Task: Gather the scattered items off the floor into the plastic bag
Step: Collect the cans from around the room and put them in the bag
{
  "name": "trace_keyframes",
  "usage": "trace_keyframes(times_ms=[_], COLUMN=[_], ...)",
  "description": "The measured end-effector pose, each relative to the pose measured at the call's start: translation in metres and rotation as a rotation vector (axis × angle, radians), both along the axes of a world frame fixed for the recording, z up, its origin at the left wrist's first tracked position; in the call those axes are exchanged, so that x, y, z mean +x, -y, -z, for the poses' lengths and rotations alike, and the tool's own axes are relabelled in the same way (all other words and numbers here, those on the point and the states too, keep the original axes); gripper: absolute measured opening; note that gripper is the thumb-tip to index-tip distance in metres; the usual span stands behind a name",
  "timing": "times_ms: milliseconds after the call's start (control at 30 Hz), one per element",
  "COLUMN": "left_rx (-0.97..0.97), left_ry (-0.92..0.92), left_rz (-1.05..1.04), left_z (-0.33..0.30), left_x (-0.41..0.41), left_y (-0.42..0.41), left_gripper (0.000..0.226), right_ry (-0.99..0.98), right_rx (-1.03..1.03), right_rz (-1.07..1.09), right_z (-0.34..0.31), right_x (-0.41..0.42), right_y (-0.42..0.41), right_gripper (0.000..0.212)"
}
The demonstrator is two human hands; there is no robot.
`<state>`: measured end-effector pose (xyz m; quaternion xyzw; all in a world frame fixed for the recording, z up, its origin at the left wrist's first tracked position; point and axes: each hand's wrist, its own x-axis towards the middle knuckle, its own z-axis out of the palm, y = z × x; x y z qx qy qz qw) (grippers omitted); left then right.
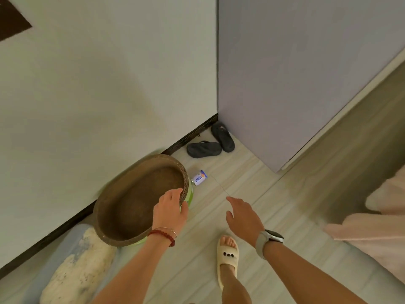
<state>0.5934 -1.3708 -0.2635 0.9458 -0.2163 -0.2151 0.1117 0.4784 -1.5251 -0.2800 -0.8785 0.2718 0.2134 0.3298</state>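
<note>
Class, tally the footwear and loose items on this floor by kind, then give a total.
Dark flip-flops: 2
Cream slide sandal, on the foot: 1
Small blue-and-white container lying on its side: 1
Brown round cardboard bowl: 1
Total: 5

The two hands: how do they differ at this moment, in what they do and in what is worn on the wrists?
The left hand grips the rim of the brown round bowl; the right hand holds nothing, fingers relaxed, above the floor. The left wrist wears a red bead bracelet; the right wrist wears a watch. Both hands are bare and reach forward.
</note>
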Motion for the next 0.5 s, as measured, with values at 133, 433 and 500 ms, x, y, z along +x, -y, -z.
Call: trace_keyframes(times_ms=[133, 433, 500], left_rx=[0.035, 0.085, 0.065], left_ry=[-0.045, -0.075, -0.021], left_rz=[0.014, -0.032, -0.01], left_z=[0.083, 0.359, 0.413], left_x=[0.048, 0.14, 0.158], left_y=[0.029, 0.055, 0.054], left_gripper=[0.045, 0.063, 0.064], right_ry=[-0.071, -0.126, -0.108], right_rx=[-0.05, -0.153, -0.214], right_rz=[-0.134, -0.357, -0.393], right_z=[0.083, 0.36, 0.416], right_x=[0.057, 0.171, 0.199], right_y=[0.034, 0.052, 0.051], right_gripper=[0.048, 0.061, 0.066])
